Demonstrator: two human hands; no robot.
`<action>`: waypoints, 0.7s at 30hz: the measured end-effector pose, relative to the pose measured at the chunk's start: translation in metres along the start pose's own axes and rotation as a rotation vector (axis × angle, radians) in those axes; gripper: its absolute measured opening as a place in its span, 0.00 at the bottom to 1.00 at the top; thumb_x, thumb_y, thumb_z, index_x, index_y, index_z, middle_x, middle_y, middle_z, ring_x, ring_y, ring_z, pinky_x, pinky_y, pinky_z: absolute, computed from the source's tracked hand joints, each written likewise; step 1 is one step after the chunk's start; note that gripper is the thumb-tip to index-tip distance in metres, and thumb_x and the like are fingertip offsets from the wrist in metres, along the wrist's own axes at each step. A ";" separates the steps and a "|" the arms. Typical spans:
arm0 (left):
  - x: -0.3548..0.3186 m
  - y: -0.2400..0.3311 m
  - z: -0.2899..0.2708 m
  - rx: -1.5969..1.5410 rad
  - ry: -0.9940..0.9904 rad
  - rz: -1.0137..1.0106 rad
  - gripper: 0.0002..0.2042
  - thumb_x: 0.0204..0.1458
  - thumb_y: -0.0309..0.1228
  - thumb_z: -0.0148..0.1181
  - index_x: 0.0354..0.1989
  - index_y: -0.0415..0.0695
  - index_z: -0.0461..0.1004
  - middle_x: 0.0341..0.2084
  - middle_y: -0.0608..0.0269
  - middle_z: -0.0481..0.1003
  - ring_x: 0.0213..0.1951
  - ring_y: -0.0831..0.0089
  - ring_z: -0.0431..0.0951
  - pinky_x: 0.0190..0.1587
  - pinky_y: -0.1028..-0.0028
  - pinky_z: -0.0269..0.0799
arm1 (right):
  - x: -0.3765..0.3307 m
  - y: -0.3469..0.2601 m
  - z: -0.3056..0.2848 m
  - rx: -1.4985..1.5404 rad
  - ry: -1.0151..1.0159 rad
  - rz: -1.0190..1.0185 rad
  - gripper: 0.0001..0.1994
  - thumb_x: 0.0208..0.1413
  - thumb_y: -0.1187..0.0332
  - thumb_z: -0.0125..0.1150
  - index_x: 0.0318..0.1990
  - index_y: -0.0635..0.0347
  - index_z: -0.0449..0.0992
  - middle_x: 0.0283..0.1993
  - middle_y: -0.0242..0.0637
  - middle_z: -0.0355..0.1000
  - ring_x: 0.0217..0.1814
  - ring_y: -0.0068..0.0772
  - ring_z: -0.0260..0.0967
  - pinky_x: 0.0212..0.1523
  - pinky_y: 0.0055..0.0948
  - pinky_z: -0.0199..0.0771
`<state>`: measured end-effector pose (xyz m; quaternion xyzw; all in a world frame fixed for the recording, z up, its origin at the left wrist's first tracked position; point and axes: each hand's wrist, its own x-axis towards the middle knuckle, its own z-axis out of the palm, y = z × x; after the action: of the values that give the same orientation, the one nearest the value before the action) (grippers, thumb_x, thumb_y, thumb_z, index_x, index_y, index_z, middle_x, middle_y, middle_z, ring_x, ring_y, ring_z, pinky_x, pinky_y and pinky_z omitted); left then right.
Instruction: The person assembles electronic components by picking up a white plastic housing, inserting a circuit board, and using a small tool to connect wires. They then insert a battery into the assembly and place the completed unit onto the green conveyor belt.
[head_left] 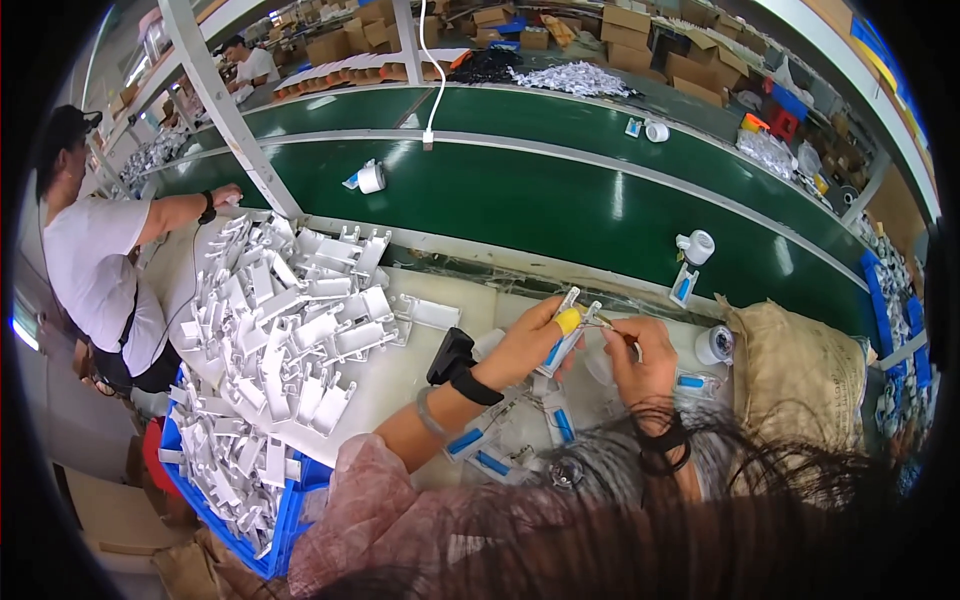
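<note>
My left hand (pixel 528 345), a yellow cover on one fingertip, grips a white plastic housing (pixel 572 299) with a blue part along it. Close on its right is my right hand (pixel 645 362), fingers pinched together at the housing's end. A thin, dark brownish thing shows between those fingers, too small to name. Below the hands, several white pieces with blue parts (pixel 493 462) and thin wires lie on the bench, partly hidden by hair. A round white lamp-like unit with a dark face (pixel 714 345) stands right of my right hand.
Left of my hands spreads a heap of white plastic housings (pixel 290 310), spilling toward a full blue bin (pixel 290 530). A green conveyor (pixel 520 185) beyond carries several white units. A sack (pixel 800 375) sits at right. A co-worker (pixel 100 230) reaches toward the heap.
</note>
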<state>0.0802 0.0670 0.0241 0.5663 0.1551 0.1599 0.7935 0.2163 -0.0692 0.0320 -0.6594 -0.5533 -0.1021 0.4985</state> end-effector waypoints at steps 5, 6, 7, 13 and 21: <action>-0.003 -0.011 0.001 -0.026 -0.020 0.074 0.13 0.61 0.28 0.47 0.54 0.43 0.66 0.35 0.64 0.73 0.28 0.79 0.74 0.30 0.77 0.70 | 0.005 -0.012 -0.002 -0.010 -0.010 -0.160 0.08 0.49 0.79 0.66 0.36 0.60 0.76 0.32 0.39 0.75 0.37 0.40 0.74 0.50 0.40 0.72; -0.005 -0.011 0.003 0.020 -0.013 0.133 0.15 0.60 0.27 0.46 0.56 0.43 0.65 0.37 0.64 0.73 0.30 0.79 0.74 0.31 0.78 0.70 | 0.003 -0.013 -0.001 0.037 -0.028 -0.152 0.08 0.48 0.79 0.65 0.36 0.60 0.77 0.33 0.40 0.76 0.40 0.40 0.73 0.53 0.42 0.70; -0.006 -0.008 0.006 0.020 -0.013 0.134 0.15 0.60 0.27 0.46 0.56 0.43 0.65 0.37 0.64 0.73 0.30 0.79 0.74 0.31 0.78 0.70 | 0.001 -0.011 -0.001 0.037 -0.028 -0.153 0.08 0.48 0.79 0.65 0.36 0.60 0.77 0.33 0.40 0.76 0.40 0.40 0.73 0.53 0.42 0.70; -0.016 0.000 0.010 0.029 -0.105 0.097 0.21 0.57 0.23 0.42 0.61 0.41 0.59 0.37 0.64 0.71 0.31 0.80 0.71 0.32 0.77 0.69 | -0.001 -0.010 0.003 0.011 0.004 -0.206 0.10 0.43 0.78 0.68 0.35 0.57 0.79 0.33 0.36 0.73 0.41 0.41 0.71 0.53 0.43 0.70; -0.017 -0.005 0.012 0.090 -0.138 0.135 0.20 0.58 0.22 0.40 0.60 0.40 0.59 0.33 0.64 0.69 0.29 0.80 0.70 0.31 0.76 0.69 | -0.007 -0.004 0.006 -0.004 0.066 -0.200 0.13 0.38 0.78 0.72 0.35 0.55 0.80 0.35 0.36 0.70 0.45 0.47 0.68 0.50 0.42 0.69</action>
<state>0.0706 0.0484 0.0245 0.6199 0.0689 0.1665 0.7637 0.2081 -0.0692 0.0259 -0.5982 -0.5992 -0.1742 0.5027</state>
